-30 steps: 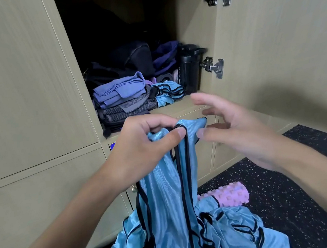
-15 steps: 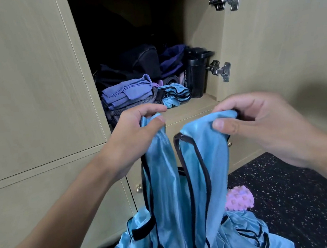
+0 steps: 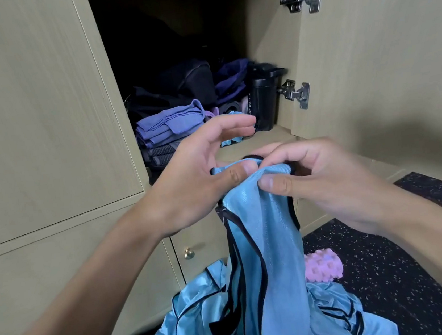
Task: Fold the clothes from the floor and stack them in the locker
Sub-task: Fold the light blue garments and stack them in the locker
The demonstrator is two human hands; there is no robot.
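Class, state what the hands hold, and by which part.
The right hand pinches the blue bib's black-trimmed top edge; left hand's thumb rests there, fingers spread.

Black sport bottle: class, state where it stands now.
In the head view, the black sport bottle stands inside the locker on its right, beside the lower hinge.

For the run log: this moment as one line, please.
step: folding | left hand: fingers spread, thumb touching blue garment | right hand: pinching garment top | locker: open
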